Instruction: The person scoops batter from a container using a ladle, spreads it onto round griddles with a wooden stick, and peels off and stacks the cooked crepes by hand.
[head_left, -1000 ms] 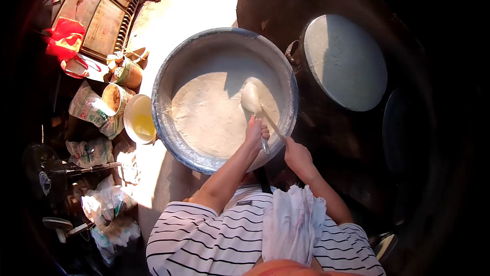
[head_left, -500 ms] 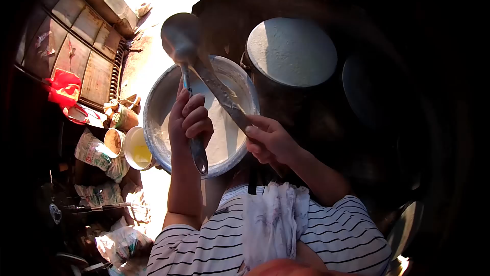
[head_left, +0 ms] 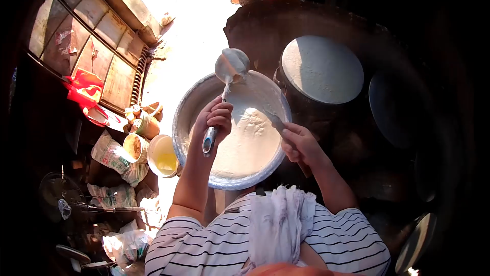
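Note:
A large pale basin [head_left: 179, 143] in front of my body holds thick whitish batter [head_left: 240, 156]. My left hand [head_left: 218, 117] is closed round the handle of a ladle [head_left: 232, 64], whose batter-coated bowl is over the basin's far rim. Closed on a flat spatula [head_left: 277, 123], my right hand [head_left: 302, 146] is at the basin's right side. The spatula's far end is low over the batter; whether it dips in, I cannot tell. Beyond the basin to the right, a round pan [head_left: 324, 69] has a white layer across its top.
Left of the basin are a white bucket [head_left: 162, 156] with yellow liquid, a smaller tub [head_left: 136, 148] and several sacks [head_left: 113, 156]. A red bag [head_left: 86, 88] hangs beside tiled panels. Another round dark pan [head_left: 390, 110] is at the right, in shadow.
The ladle and spatula, crossed above the basin before, are now apart. The ladle has come down toward the far rim, and the spatula has dropped toward the batter. The view has shifted.

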Available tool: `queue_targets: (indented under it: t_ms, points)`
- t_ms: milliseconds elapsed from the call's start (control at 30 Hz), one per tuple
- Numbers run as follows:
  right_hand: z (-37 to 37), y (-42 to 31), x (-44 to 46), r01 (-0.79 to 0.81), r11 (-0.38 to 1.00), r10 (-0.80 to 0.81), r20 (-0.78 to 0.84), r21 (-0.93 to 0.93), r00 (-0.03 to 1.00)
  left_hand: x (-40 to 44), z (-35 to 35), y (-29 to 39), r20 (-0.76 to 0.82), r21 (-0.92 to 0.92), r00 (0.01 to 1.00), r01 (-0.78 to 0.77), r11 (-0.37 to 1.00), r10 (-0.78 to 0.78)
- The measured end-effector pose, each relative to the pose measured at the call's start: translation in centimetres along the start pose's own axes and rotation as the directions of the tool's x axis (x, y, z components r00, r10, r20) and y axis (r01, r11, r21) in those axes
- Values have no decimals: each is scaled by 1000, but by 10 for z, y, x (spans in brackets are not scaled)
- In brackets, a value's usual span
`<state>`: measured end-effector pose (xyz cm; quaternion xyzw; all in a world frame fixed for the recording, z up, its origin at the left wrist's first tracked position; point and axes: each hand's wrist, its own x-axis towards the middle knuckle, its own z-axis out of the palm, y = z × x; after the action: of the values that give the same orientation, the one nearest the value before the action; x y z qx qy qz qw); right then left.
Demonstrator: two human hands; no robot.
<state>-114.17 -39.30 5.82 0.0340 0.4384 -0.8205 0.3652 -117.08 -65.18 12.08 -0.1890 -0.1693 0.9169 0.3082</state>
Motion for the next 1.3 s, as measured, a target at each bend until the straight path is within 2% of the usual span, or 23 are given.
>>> queue_targets:
  t_ms: [100,133,200,233,267,333,400,500,567,600,667,700,733,833,867,933,1000,1033,1067,1100,1233,1267,1300]
  points:
    - [-12,1,-46,79,997,-79,5,13,997,-12,-22,-8,97,249,994,22,968,-47]
    - [-18,5,-57,114,992,-114,-11,62,993,-16,-27,-8,173,400,979,31,916,-109]
    - [-30,24,-50,190,976,-188,-29,107,982,3,-29,-9,98,675,995,-62,735,-6]
    - [-37,35,-42,233,966,-228,-58,114,972,22,-25,-13,-15,603,1000,13,797,-4]
    - [-39,41,-44,225,967,-211,-121,117,970,43,-24,-14,-69,394,988,155,906,-139]
    - [-29,41,-70,200,970,-156,-284,135,946,77,-12,-29,-199,107,917,372,922,-347]
    - [-26,41,-126,307,942,-235,-388,135,891,92,-17,-71,-155,196,876,480,855,-456]
    - [-37,25,-209,617,785,-513,-606,-45,608,126,-28,-156,10,487,773,550,679,-634]
    - [-60,-2,-248,719,639,-678,-641,-273,360,155,-41,-241,-100,705,787,488,515,-609]
    - [-68,-11,-262,701,573,-747,-623,-424,233,177,-58,-278,-100,442,611,734,515,-785]
    - [-102,12,-265,631,571,-699,-714,-525,38,192,-54,-365,-154,-53,355,929,366,-922]
    - [-128,51,-250,282,563,-704,-629,-777,-330,198,-65,-390,-132,-70,315,943,326,-940]
    - [-135,93,-254,-100,437,-787,-326,-894,-524,209,-78,-420,-98,-82,273,956,281,-957]
    - [-149,177,-335,-277,518,-805,-352,-810,-478,251,-128,-504,-86,1,178,984,179,-980]
    - [-156,164,-371,-18,630,-664,-526,-777,-532,271,-146,-518,-125,-35,110,993,115,-986]
    - [-158,149,-424,533,714,-246,-876,-454,-415,294,-172,-554,-218,-217,50,971,98,-975]
    - [-214,131,-456,514,736,-182,-861,-440,-475,322,-208,-597,-353,-249,-40,967,53,-935]
    - [-246,136,-456,546,636,-224,-807,-546,-546,334,-226,-613,-399,-207,-82,978,3,-913]
    - [-255,124,-465,669,624,-85,-887,-403,-454,354,-249,-625,-446,-153,-95,988,-29,-890]
    - [-271,124,-466,724,549,-37,-878,-417,-477,363,-262,-638,-512,-96,-111,993,-71,-852]
    - [-326,128,-449,806,364,3,-864,-467,-503,381,-293,-660,-755,159,55,982,-100,-654]
    - [-331,127,-450,772,411,-1,-848,-484,-530,389,-296,-668,-794,232,110,964,-130,-598]
    - [-332,130,-449,737,451,-1,-826,-504,-564,397,-301,-671,-774,129,-26,972,-198,-632]
